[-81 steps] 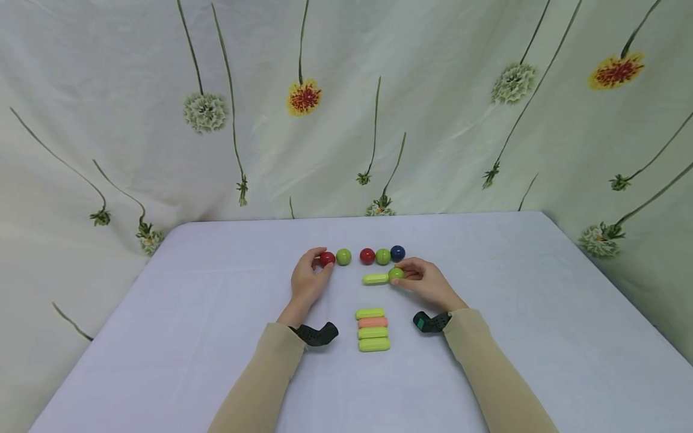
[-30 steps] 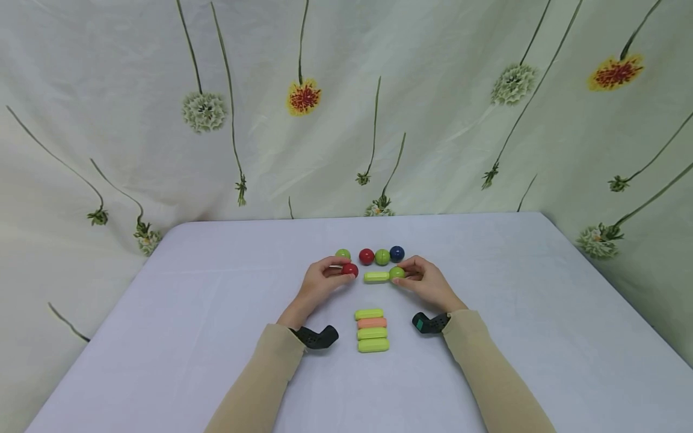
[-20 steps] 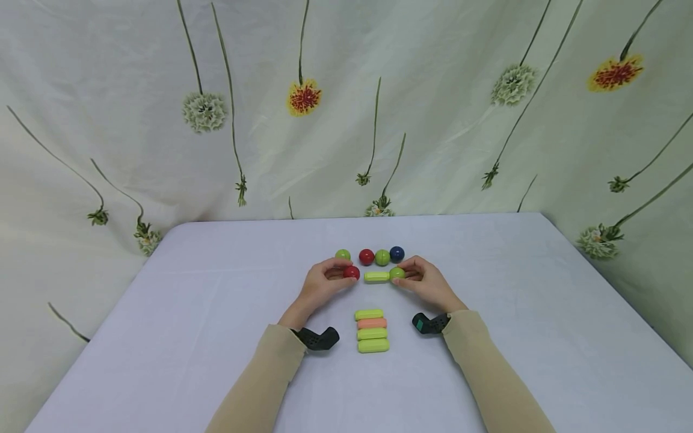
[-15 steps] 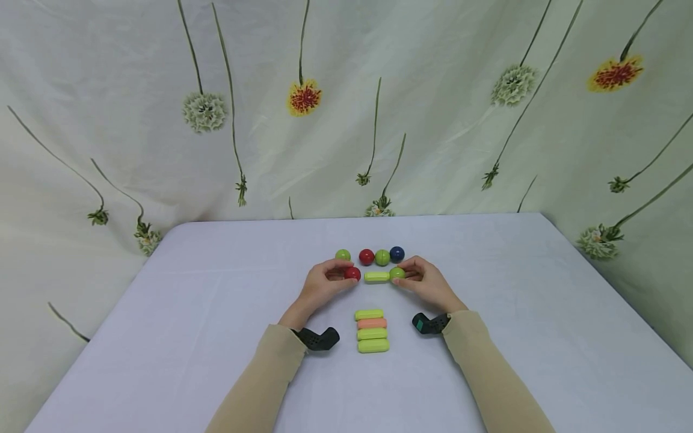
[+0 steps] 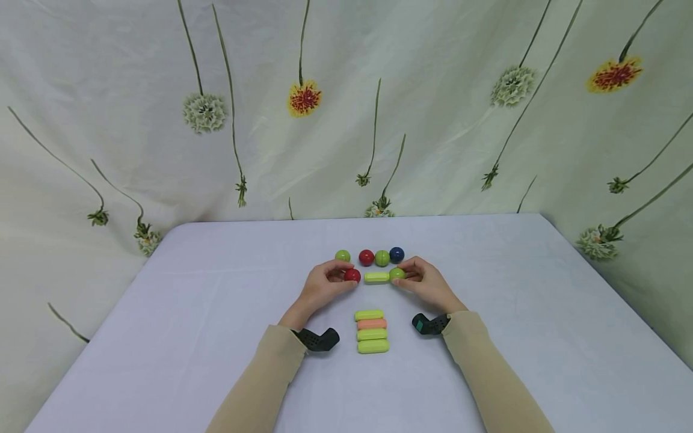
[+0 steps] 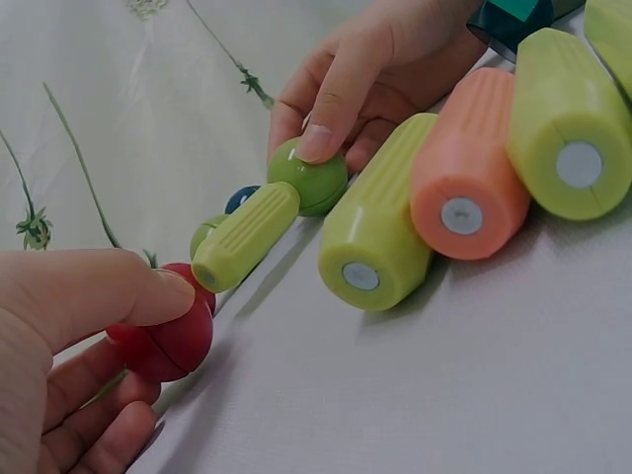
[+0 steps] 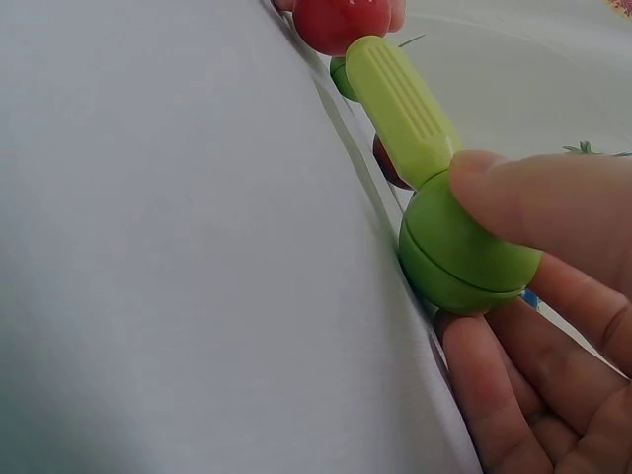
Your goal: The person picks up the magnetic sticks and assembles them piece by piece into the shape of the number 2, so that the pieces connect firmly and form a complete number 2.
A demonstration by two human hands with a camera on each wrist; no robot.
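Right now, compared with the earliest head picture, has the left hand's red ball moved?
Yes: the held red ball has moved right and down in view, from left of the leftmost green ball to below and right of it.

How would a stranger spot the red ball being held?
On the pale table, find the left hand. It pinches the red ball, near one end of a yellow-green stick. The other red ball lies farther back, untouched.
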